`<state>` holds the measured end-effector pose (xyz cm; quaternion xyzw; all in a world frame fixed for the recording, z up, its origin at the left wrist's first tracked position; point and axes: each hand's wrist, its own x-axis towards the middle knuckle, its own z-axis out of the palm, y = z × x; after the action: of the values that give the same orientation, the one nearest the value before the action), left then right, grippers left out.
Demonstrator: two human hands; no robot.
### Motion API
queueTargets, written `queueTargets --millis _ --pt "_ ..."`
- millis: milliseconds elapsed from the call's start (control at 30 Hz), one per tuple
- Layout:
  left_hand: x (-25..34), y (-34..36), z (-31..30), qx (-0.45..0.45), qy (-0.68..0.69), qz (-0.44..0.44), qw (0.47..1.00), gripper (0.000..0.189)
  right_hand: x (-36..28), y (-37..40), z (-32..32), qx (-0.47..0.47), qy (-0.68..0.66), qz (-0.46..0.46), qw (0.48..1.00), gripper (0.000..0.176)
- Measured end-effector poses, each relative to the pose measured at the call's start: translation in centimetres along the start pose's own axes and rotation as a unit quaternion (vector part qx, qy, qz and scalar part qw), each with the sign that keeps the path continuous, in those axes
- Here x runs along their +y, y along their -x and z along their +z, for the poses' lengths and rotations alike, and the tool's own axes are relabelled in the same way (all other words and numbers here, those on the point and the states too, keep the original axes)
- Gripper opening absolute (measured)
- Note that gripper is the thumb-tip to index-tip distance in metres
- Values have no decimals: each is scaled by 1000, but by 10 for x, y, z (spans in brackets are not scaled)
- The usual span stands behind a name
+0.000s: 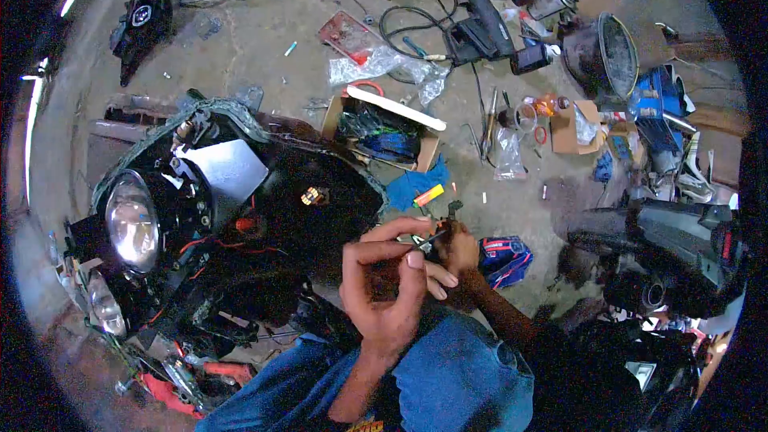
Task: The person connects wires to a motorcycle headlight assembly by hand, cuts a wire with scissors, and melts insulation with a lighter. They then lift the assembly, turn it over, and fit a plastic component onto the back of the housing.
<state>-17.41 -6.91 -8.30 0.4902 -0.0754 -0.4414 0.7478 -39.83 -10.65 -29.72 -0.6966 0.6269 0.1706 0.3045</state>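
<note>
My left hand (388, 284) is raised in front of me, thumb and fingers pinched on a small metal part (432, 238). My right hand (462, 252) meets it from the right, closed around a small dark tool (454, 210) whose tip touches the part. Both hands hover above my knee in blue jeans (448, 376). To their left lies a black motorcycle headlight assembly (240, 216) with a round lens (132, 224) and loose red wires.
On the concrete floor lie a cardboard box of wires (384, 134), a blue cloth (412, 186), a blue-red packet (506, 260), a black power tool (482, 28) with cables, a round headlight shell (602, 56) and dark fairing parts (672, 232) at right.
</note>
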Motion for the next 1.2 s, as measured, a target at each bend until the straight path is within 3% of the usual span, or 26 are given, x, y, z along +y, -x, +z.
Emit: queueTargets --millis 100,200,233,333,367,433,500,600,733,767,867,900,1000,1033,1100,1200 --pt "-5 0 -7 -13 -15 37 999 15 14 8 9 39 12 14 999 42" --pt "-2 1 -10 5 -11 55 998 16 41 19 9 122 -58 -86 987 46" --pt "-2 2 -10 15 -5 62 998 16 79 14 31 156 -92 -155 971 50" --pt "-3 0 -8 50 12 87 995 18 55 16 7 41 -66 -14 997 53" --pt "-3 0 -7 68 16 93 993 18 123 -9 72 153 24 -103 983 53" --pt "-1 2 -6 86 16 114 990 19 97 -3 67 161 -170 -77 969 51" --pt "3 4 -10 86 8 148 985 18 62 2 42 202 -20 -158 966 44" --pt "19 9 -15 117 45 159 979 18 56 11 35 211 -80 -171 959 43" --pt "44 4 -22 146 31 152 977 19 35 23 22 215 -299 -100 924 35" --pt "44 2 -22 148 21 157 976 18 55 13 23 225 -228 -82 944 41" --pt "50 0 -20 153 67 105 980 18 56 7 -6 198 -375 -93 901 48" --pt "53 0 -18 148 74 94 982 17 11 23 -36 198 -461 -160 850 46" --pt "59 0 -16 132 99 79 983 17 -58 65 -122 29 -457 -160 875 39" --pt "58 0 -16 133 101 85 982 17 -76 84 -149 -48 -468 -72 880 39" --pt "57 -3 -16 128 91 99 983 17 -68 79 -153 -227 -563 -64 792 38" --pt "57 -4 -22 125 83 112 982 17 -120 71 -167 -256 -340 -290 857 52"
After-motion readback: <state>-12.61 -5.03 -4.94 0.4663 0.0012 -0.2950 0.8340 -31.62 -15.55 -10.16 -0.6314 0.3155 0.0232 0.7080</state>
